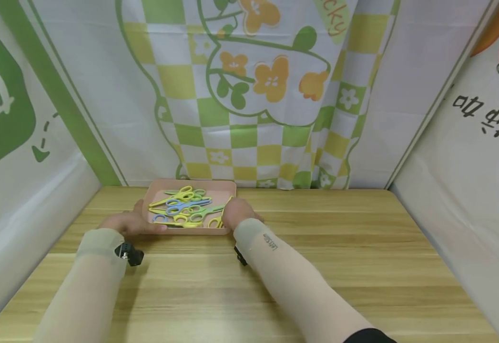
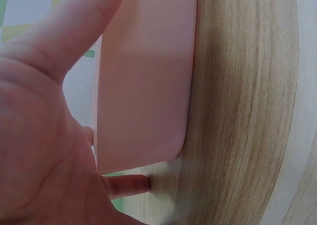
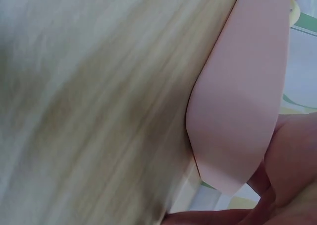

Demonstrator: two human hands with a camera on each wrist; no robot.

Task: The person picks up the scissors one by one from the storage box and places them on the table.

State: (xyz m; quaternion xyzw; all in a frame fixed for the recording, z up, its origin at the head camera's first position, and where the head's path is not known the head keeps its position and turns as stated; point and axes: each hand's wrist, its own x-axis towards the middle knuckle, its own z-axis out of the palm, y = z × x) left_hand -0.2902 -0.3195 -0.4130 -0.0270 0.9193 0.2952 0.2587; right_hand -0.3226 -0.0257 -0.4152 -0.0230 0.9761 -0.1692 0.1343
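Note:
A shallow pink tray (image 1: 198,231) stands at the far left of the wooden table, close to the back curtain. In it lies a loose pile of scissors with yellow, blue (image 1: 183,206) and green (image 1: 206,212) handles. My left hand (image 1: 129,223) holds the tray's front left corner, thumb along the front rim and fingers by the left side. At the right end my right hand (image 1: 238,213) grips the tray, hiding part of that rim. Both wrist views show the tray's outer wall (image 2: 143,86) close against the tabletop.
The wooden tabletop (image 1: 318,247) stretches in front and to the right. A checkered, flower-printed curtain (image 1: 249,133) hangs right behind the table, with printed white sheets on the left (image 1: 17,200) and right (image 1: 455,181). Small black cameras (image 1: 134,255) are strapped at the wrists.

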